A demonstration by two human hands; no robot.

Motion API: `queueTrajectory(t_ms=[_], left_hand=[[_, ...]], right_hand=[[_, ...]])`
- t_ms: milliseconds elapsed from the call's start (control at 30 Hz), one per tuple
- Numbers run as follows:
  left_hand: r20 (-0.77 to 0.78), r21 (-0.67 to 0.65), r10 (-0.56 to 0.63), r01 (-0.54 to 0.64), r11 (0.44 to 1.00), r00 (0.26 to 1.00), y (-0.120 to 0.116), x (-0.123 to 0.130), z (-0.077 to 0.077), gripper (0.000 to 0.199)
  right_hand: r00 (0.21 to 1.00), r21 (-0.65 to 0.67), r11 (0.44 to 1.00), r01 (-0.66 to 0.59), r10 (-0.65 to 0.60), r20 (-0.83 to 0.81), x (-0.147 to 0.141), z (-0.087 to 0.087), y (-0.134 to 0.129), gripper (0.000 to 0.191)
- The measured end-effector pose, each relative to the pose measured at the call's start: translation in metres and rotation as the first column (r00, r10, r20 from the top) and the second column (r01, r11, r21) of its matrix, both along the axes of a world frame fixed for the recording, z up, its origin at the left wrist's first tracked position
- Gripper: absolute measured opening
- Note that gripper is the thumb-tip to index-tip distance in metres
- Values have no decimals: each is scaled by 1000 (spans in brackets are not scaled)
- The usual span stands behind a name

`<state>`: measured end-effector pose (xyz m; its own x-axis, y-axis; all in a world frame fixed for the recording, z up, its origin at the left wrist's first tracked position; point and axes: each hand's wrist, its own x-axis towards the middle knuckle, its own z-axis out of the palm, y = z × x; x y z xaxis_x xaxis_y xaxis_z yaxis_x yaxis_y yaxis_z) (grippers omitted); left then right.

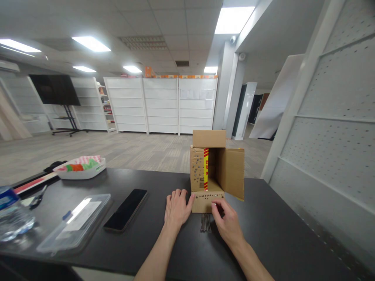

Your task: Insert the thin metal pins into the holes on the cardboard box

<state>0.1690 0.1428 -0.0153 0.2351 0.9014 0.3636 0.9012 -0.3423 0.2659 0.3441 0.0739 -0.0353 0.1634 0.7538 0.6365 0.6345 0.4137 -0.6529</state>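
Cardboard box (234,171) between two hands on a black table (281,234)

The left hand (177,208) lies palm down beside the box's lower left corner, opened out, its fingers loosely bent and its thumb spread away from them to the left edge of the lowered front flap (202,207). The right hand (227,218) is curled at the flap's other side, thumb and forefinger brought close together over it; whether something small is pinched there, I cannot tell. The box stands with its opening towards the person, dark dots along the lowered flap, yellow-and-red tape (206,171) down its left side. Thin metal rods (205,223) lie in a bunch just in front of the flap, between the hands.

Farther left on the table are a phone (125,210), a clear plastic case (76,224), a water bottle (14,218) and a white tray (83,174) of coloured items. Beyond stand white shelves (161,105) and a screen (54,89); a perforated panel (340,148) rises at the right.
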Motion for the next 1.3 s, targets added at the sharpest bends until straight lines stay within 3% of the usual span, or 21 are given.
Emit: queueTrajectory(t_ms=[367, 1300], left_hand=[[-6, 2, 4, -4, 1000, 1000, 1, 1, -1, 53], [-28, 15, 1, -1, 1000, 1000, 2, 1, -2, 53]], right_hand=[[999, -66, 998, 9, -6, 45, -3, 2, -11, 21], [980, -227, 972, 66, -20, 200, -6, 6, -21, 8]])
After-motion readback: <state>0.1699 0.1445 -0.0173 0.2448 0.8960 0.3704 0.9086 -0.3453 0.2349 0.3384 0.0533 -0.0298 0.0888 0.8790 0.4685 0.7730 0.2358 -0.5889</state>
